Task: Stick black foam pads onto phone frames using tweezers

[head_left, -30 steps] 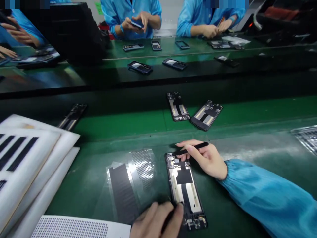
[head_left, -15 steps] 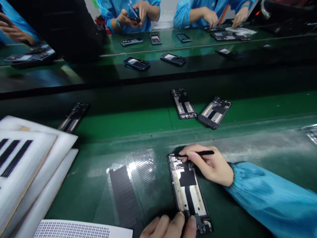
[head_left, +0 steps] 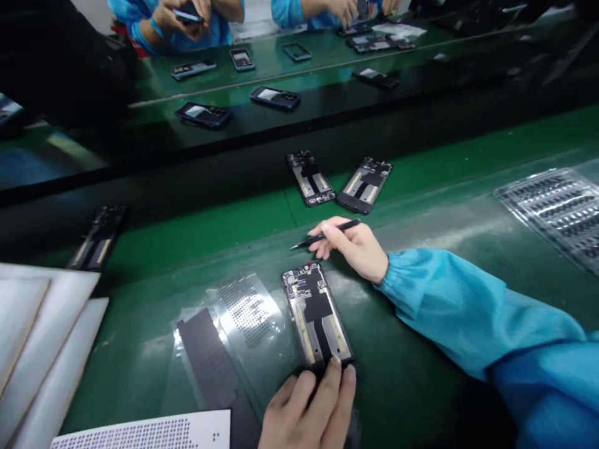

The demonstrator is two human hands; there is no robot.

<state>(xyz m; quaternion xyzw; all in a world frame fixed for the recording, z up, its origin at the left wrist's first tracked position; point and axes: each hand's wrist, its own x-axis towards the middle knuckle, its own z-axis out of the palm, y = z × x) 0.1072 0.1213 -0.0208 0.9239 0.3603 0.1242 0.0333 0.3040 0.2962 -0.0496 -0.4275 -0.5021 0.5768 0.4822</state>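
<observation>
An opened phone (head_left: 330,330), its circuit board and metal plate bare, lies on the green bench, top end away from me. My left hand (head_left: 311,402) holds its lower end, fingertips on the plate; that end is hidden under the fingers. Beyond the phone's top edge, my right hand (head_left: 349,244) is closed around dark, fine-tipped tweezers (head_left: 306,241). Their tip is apart from the phone and points left. A small red spot shows at the phone's top edge. Left of the phone lie a clear sheet of small dots (head_left: 246,312) and a dark strip sheet (head_left: 208,352).
Two opened phones (head_left: 311,181) (head_left: 365,186) lie on the green strip ahead, another (head_left: 99,237) at left. White foam sheets (head_left: 70,337) and a dotted white card (head_left: 210,427) are at near left. A clear parts sheet (head_left: 556,212) lies right. Co-workers' hands (head_left: 344,11) handle phones opposite.
My right hand with the tweezers has lifted off the phone's top end and moved beyond it. The view has turned right, bringing the parts sheet in. My left hand stays on the phone.
</observation>
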